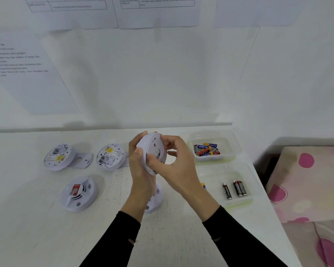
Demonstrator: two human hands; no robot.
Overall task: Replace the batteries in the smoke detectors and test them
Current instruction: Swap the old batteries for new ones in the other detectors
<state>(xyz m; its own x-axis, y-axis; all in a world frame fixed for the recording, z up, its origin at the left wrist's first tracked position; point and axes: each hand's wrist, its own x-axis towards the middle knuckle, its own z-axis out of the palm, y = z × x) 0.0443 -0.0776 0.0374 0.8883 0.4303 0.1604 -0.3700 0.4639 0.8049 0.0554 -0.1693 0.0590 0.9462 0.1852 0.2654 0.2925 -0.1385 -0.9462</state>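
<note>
Smoke detector (151, 145) on edge, in grip of left hand (140, 171) and seemingly right hand (175, 163)

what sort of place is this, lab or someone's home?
Probably a staged task bench in a home room: printed sheets on the wall, smoke detectors laid out on a white table, batteries sorted into clear tubs. Pink-spotted fabric at right may be bedding.

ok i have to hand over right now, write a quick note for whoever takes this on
Left hand and right hand both grip one smoke detector, held above the table.
Two rear detectors lie back up; two near detectors lie face up.
Far tub holds mixed batteries; near tub holds black-and-red batteries.
No swap visibly finished; fitting and testing remain.
</note>
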